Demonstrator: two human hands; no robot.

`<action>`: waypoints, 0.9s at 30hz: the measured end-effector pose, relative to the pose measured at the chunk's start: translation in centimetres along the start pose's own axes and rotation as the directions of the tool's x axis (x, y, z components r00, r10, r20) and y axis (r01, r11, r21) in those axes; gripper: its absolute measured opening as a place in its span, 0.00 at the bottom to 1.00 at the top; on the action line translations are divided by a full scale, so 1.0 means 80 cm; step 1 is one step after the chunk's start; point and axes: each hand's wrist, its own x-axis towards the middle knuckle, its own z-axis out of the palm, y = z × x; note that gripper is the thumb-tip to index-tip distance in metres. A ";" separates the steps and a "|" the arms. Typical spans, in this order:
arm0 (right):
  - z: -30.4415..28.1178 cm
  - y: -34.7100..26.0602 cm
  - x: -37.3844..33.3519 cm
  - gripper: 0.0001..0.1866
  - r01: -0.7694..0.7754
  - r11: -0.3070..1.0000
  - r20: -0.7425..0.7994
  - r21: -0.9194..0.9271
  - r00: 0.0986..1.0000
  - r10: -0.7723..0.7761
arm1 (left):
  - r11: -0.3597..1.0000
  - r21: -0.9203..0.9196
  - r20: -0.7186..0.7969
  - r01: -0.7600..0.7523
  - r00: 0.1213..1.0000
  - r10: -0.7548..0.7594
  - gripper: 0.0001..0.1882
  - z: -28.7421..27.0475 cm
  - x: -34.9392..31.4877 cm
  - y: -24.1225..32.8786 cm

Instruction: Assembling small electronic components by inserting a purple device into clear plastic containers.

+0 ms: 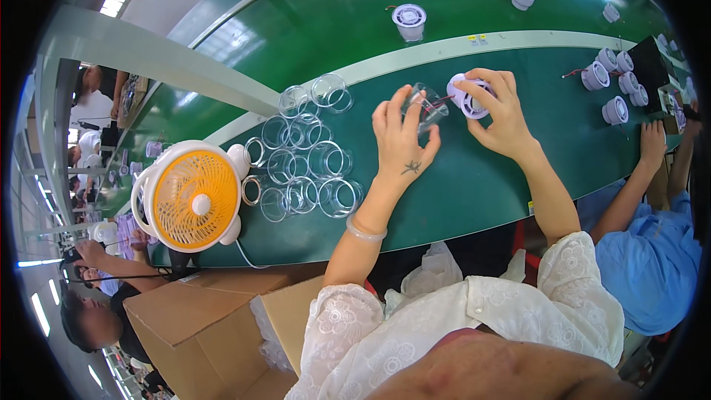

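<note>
In my left hand [400, 133] is a clear plastic cup [428, 110], tilted, with the fingers wrapped round its side. My right hand [500, 115] grips a round lilac-white part [471, 98] with a ring-shaped face, just right of the cup. A thin red wire [441, 101] runs from that part toward the cup's mouth; whether its end lies inside is hard to make out. Both hands are above the green bench top [474, 185]. To the left of my left hand stand several more clear cups [329, 159] in a cluster.
An orange-and-white fan [198, 196] stands at the left. Open cardboard boxes [200, 326] sit below the bench edge. Several finished-looking cups with lilac tops [595, 75] stand at the right, near a co-worker's hand [652, 144]. Beyond a pale rail, a green surface carries another cup [409, 22].
</note>
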 end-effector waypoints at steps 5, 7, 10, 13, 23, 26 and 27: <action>0.012 0.003 -0.013 0.28 -0.121 0.913 0.107 0.391 0.991 0.085 | 0.991 -0.134 0.066 -0.007 0.998 0.016 0.13 0.006 -0.005 0.000; 0.019 0.007 -0.017 0.26 -0.207 0.808 0.165 0.551 0.977 0.138 | 0.991 -0.134 0.047 -0.008 0.999 0.014 0.09 0.006 -0.003 0.000; 0.026 0.012 -0.018 0.25 -0.160 0.835 0.176 0.527 0.981 0.077 | 0.973 -0.229 0.075 0.031 0.997 -0.014 0.10 0.008 -0.003 0.000; 0.020 0.015 -0.014 0.24 -0.088 0.909 0.234 0.407 0.972 -0.010 | 0.956 -0.290 0.044 0.043 0.999 -0.032 0.10 0.011 -0.005 0.003; 0.030 0.010 -0.020 0.26 -0.288 0.357 0.237 0.888 0.955 0.181 | 0.279 -0.907 0.208 0.315 0.912 -0.354 0.21 0.016 -0.009 -0.003; 0.030 0.013 -0.022 0.27 -0.276 0.287 0.202 0.917 0.944 0.262 | 0.286 -0.854 0.391 0.435 0.899 -0.198 0.39 0.014 -0.011 -0.002; 0.030 0.011 -0.023 0.28 -0.261 0.360 0.185 0.896 0.955 0.232 | 0.336 -0.746 0.567 0.575 0.813 -0.135 0.40 0.008 -0.012 0.000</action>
